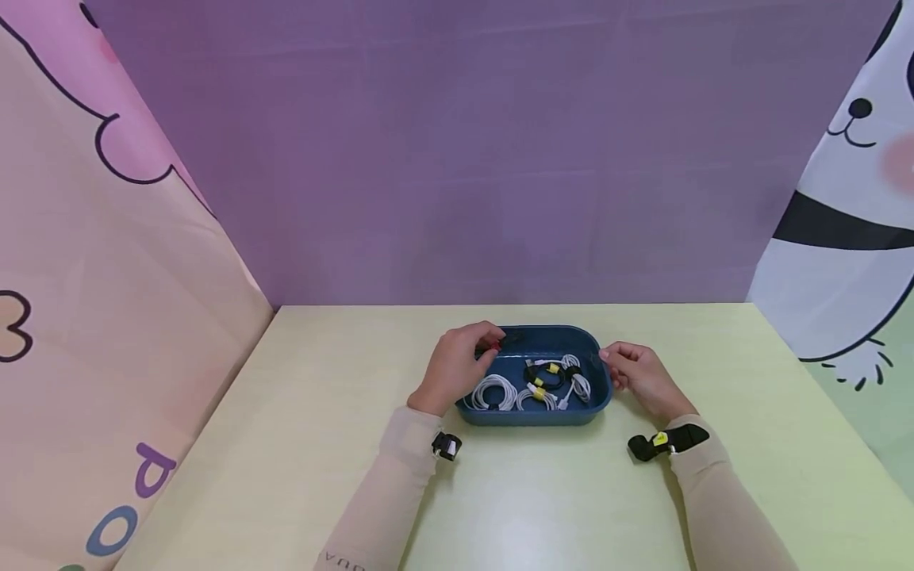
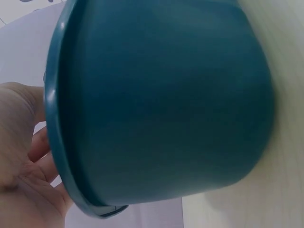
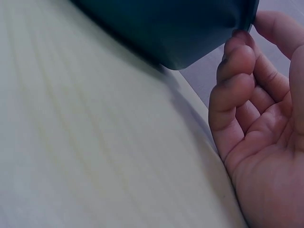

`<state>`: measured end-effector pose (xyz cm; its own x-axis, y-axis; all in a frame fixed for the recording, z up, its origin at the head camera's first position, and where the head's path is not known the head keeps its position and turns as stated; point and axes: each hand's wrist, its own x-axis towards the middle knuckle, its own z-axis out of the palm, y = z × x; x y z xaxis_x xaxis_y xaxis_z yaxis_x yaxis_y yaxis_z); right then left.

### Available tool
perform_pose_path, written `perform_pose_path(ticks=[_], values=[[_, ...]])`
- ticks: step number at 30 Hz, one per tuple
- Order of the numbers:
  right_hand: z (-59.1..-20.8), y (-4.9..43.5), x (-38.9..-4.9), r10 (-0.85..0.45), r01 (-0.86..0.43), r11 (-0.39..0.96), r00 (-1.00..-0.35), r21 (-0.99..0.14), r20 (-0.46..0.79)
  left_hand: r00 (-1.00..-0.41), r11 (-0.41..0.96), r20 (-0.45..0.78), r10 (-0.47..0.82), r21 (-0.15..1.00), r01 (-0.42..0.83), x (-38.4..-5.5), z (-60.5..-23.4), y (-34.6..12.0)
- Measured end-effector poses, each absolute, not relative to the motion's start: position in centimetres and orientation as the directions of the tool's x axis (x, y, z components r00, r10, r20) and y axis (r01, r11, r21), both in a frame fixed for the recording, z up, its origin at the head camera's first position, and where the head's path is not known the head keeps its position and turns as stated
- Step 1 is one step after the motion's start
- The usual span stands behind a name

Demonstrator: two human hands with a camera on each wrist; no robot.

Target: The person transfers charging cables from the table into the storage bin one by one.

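Observation:
A dark blue rectangular bin (image 1: 531, 418) stands on the table with coiled cables in it. At its left end are a white coil (image 1: 510, 391) and a smaller white cable with a yellow tie (image 1: 540, 393). Further right lie a black cable with a yellow tie (image 1: 554, 369) and a white cable bundle (image 1: 581, 385) with a black tie. Over the back left corner my left hand (image 1: 457, 361) pinches a small red and black item (image 1: 496, 346), mostly hidden by the fingers. My right hand (image 1: 643, 377) grips the bin's right rim between thumb and curled fingers.
The pale table (image 1: 543, 507) ends at a purple backdrop (image 1: 500, 159). Printed cloth panels hang on the left (image 1: 107, 277) and right (image 1: 842, 277). Each wrist wears a small black camera.

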<state>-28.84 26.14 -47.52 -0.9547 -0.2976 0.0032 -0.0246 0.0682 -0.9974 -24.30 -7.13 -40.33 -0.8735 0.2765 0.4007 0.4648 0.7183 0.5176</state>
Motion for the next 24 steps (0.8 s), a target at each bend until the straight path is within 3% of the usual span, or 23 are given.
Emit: perform_pose_path(ticks=[17, 24], values=[[-47.4, 26.1, -28.4, -0.303, -0.022, 0.047, -0.953, -0.999, 0.007, -0.875, 0.762, 0.276, 0.399, 0.432, 0.483, -25.3, -39.4, -6.9], [-47.6, 26.2, -28.2, -0.305, -0.02, 0.048, -0.952, -0.999, 0.004, -0.871, 0.78, 0.15, 0.468, 0.394, 0.487, -26.5, -39.4, -6.1]])
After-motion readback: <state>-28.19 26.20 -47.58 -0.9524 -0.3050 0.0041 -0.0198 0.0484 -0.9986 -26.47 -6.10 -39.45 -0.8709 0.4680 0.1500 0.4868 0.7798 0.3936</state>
